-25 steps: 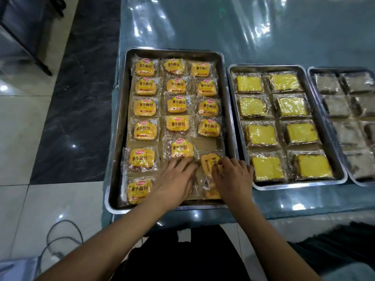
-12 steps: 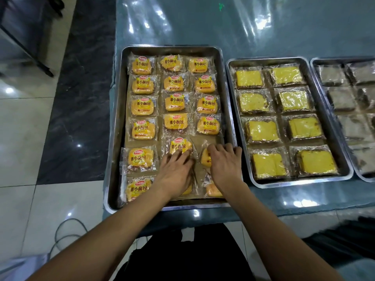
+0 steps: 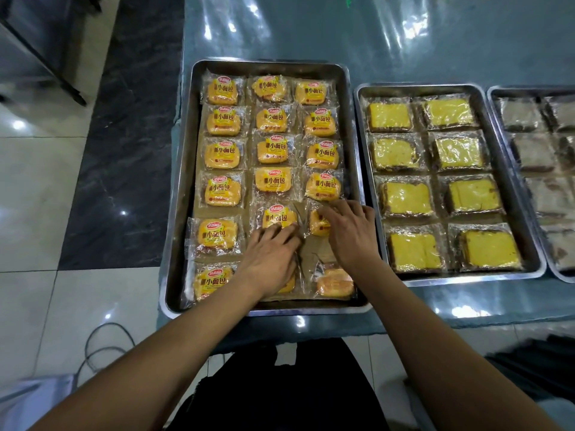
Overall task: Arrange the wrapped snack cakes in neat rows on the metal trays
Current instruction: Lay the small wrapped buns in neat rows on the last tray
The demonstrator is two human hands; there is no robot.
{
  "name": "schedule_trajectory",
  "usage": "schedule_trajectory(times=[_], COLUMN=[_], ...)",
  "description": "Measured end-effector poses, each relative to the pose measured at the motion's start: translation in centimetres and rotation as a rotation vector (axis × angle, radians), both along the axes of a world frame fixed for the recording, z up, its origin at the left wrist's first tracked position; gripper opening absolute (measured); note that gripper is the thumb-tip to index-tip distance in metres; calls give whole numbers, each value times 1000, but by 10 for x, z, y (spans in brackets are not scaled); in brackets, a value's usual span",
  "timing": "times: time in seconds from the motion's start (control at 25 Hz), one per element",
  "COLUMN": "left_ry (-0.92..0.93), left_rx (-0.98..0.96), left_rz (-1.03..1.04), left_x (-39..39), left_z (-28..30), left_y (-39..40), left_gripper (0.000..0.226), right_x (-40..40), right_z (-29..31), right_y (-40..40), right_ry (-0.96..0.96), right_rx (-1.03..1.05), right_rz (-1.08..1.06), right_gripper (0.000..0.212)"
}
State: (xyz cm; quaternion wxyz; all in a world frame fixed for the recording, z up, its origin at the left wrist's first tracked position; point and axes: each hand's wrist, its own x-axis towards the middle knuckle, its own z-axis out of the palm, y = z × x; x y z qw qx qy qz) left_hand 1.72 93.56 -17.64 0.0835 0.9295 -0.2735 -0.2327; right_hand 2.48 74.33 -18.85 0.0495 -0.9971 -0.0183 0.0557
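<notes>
Two hands flat on wrapped snack cakes in the left metal tray (image 3: 182,194).
Left hand (image 3: 267,259) and right hand (image 3: 350,236) rest open-palmed, gripping nothing; orange wrappers (image 3: 222,154) read "小面包".

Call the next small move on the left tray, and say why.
Probably nudge the right-column cake under the right hand straight, in line with the cake above it. The upper four rows of the left tray look neat, but this packet sits skewed, and the left hand lies flat over the middle cake beside it.
</notes>
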Motion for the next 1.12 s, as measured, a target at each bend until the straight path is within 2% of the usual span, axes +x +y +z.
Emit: schedule_trajectory(times=[0.08,0.16,0.24,0.28,0.44,0.68,0.84,0.92,1.0,1.12], left_ry=[-52,-76,-86,-85,-98,-59,-35,-12,70,282], left_rx=[-41,-131,-222,-242,-184,-110,-151,-175,-240,-426], left_rz=[-23,-53,-147,-209,-249,-235,-184,-138,-20,268], left_x=[-4,-16,-35,-44,-63,-73,-76,-78,-80,-83], left_z=[10,22,27,26,5,-5,-1,0,7,22], left_y=[-1,-5,-10,-12,-15,-15,-16,-18,-24,-36], left_gripper=[53,53,49,46,44,51,50,50,50,43], right_x=[-10,-28,-51,-63,-90,-106,-110,-112,-115,-120], right_z=[3,5,5,5,2,1,4,7,12,23], right_y=[-4,-11,-16,-16,-4,2,-3,-4,-7,-5], right_ry=[-45,-65,-102,-118,-80,97,95,-18,-154,-156], right_rx=[52,60,36,9,-152,-151,-12,109,289,568], right_rz=[-66,-134,-190,-208,-273,-417,-492,-504,-452,-298], right_gripper=[49,33,13,10,22,38,29,23,12,9])
